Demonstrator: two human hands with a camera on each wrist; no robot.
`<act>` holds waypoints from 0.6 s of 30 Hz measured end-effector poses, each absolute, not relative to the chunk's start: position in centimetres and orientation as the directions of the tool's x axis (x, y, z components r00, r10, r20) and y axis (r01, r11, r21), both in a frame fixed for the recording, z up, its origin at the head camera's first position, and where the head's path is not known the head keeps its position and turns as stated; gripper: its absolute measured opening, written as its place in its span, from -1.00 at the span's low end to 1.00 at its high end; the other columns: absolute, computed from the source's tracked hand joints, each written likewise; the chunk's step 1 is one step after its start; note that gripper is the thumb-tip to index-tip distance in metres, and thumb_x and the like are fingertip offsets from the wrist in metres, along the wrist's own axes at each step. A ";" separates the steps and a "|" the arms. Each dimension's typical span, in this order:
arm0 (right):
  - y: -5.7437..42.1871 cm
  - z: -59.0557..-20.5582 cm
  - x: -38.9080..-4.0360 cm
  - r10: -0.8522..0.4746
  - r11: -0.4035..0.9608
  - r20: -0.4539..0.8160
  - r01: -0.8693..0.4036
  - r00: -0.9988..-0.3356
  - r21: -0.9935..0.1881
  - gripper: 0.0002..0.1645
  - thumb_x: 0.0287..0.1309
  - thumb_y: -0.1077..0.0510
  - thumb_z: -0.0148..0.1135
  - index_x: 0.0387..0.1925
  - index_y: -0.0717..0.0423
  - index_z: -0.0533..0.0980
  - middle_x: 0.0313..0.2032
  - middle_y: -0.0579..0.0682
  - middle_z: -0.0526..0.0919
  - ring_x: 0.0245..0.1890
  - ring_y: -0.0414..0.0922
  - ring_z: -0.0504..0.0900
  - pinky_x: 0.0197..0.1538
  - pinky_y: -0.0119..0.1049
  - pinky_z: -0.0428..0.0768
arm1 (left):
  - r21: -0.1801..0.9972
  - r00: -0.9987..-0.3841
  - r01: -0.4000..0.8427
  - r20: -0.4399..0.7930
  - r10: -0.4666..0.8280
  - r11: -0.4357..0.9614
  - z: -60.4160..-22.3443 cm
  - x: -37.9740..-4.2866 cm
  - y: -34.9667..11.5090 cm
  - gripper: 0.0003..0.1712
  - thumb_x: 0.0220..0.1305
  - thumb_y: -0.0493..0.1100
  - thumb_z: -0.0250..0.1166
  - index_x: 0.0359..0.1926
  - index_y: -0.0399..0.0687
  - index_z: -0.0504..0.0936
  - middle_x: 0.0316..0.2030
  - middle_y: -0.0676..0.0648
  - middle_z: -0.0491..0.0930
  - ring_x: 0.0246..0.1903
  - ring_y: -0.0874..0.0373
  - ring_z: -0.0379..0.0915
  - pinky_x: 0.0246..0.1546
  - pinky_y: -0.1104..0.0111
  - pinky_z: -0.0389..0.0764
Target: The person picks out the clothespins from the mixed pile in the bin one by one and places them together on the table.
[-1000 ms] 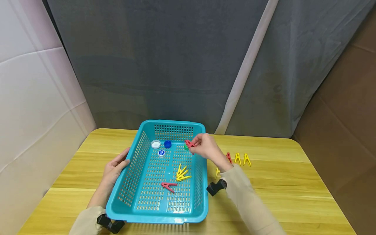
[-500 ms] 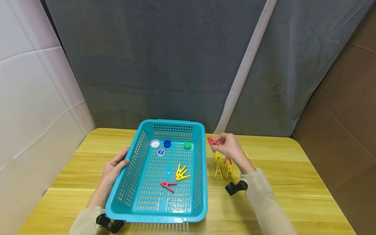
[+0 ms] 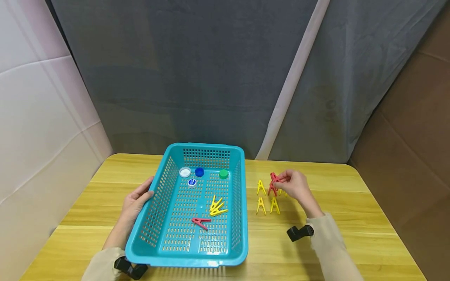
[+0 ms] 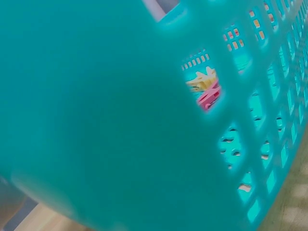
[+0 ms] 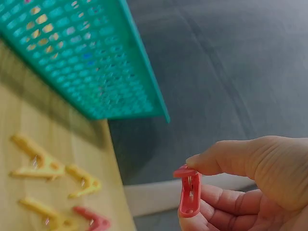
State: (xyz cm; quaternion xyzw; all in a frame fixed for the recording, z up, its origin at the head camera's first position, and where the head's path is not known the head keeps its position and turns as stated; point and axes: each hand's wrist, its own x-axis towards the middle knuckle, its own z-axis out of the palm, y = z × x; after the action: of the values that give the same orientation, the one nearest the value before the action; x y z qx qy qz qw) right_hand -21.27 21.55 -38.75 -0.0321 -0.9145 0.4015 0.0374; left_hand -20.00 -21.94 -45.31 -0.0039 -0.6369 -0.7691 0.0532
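Observation:
In the head view, my left hand [image 3: 135, 203] holds the left side of a turquoise plastic basket [image 3: 186, 261], thumb against its wall. My right hand [image 3: 295, 185] pinches a red clothespin [image 5: 190, 192] between thumb and fingers, over the table right of the basket. Below it, another red clothespin [image 3: 272, 190] stands among several yellow clothespins [image 3: 260, 205] in two rows; the right hand partly covers one at the back. Inside the basket lie yellow clothespins [image 3: 218, 208] and one red clothespin [image 3: 201, 222]. The basket wall fills most of the left wrist view.
Toward the basket's far end lie a green cap [image 3: 223, 174], a dark blue cap [image 3: 199, 172], a white cap [image 3: 184, 172] and a blue-and-white cap [image 3: 191, 183]. A wooden table [image 3: 351, 234] carries everything, with a grey curtain [image 3: 211, 78] behind its far edge.
My right hand has moved from over the basket to the right, carrying the red clothespin, and now hangs above the back row on the table. The left hand stays at the basket's side.

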 end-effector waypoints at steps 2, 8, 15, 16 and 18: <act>22.1 -39.3 -21.1 0.105 0.680 0.045 0.039 -0.993 -0.733 -0.79 -0.06 0.28 0.37 -0.39 0.35 0.55 -0.47 0.10 0.59 -0.50 -0.14 0.50 -0.48 -0.42 0.46 | 0.978 -0.994 0.087 0.074 -0.076 -0.190 -45.3 -20.0 -22.0 -0.48 0.28 -0.37 0.14 0.27 -0.26 0.30 -0.15 0.36 0.58 -0.15 0.48 0.49 -0.23 0.60 0.53; 23.4 -41.0 -20.5 0.156 0.674 0.011 0.099 -0.988 -0.732 -0.80 -0.07 0.30 0.37 -0.41 0.37 0.55 -0.50 0.09 0.59 -0.54 -0.17 0.48 -0.51 -0.43 0.44 | 0.981 -0.995 0.080 0.067 -0.080 -0.178 -45.4 -20.0 -22.0 -0.45 0.28 -0.37 0.15 0.27 -0.31 0.26 -0.15 0.37 0.58 -0.15 0.49 0.49 -0.23 0.60 0.53; 24.7 -43.1 -19.9 0.197 0.670 -0.033 0.159 -0.980 -0.725 -0.80 -0.08 0.29 0.38 -0.43 0.36 0.54 -0.53 0.07 0.60 -0.56 -0.17 0.48 -0.50 -0.41 0.44 | 0.982 -0.994 0.090 0.078 -0.077 -0.164 -45.3 -20.1 -22.0 -0.45 0.29 -0.37 0.14 0.28 -0.37 0.24 -0.15 0.37 0.57 -0.14 0.49 0.49 -0.22 0.60 0.53; 24.9 -43.4 -19.8 0.200 0.667 -0.039 0.165 -0.979 -0.727 -0.80 -0.08 0.29 0.38 -0.44 0.36 0.54 -0.54 0.06 0.60 -0.56 -0.17 0.47 -0.51 -0.41 0.44 | 0.982 -0.994 0.092 0.080 -0.076 -0.164 -45.3 -20.1 -22.0 -0.45 0.29 -0.37 0.14 0.28 -0.37 0.24 -0.15 0.37 0.57 -0.14 0.49 0.49 -0.22 0.60 0.52; 25.1 -44.0 -19.7 0.208 0.657 -0.055 0.181 -0.977 -0.731 -0.80 -0.08 0.29 0.37 -0.45 0.35 0.53 -0.54 0.05 0.59 -0.57 -0.18 0.46 -0.52 -0.41 0.44 | 0.982 -0.994 0.095 0.083 -0.075 -0.166 -45.3 -20.1 -22.0 -0.45 0.29 -0.37 0.14 0.27 -0.37 0.24 -0.14 0.37 0.57 -0.14 0.49 0.49 -0.21 0.60 0.52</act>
State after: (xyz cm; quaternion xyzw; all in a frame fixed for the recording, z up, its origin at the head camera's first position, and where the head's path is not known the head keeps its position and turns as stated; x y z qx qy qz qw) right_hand -19.70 25.14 -43.97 -0.1069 -0.9102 0.3998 0.0169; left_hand -20.06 -21.95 -45.33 -0.0076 -0.6434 -0.7635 0.0557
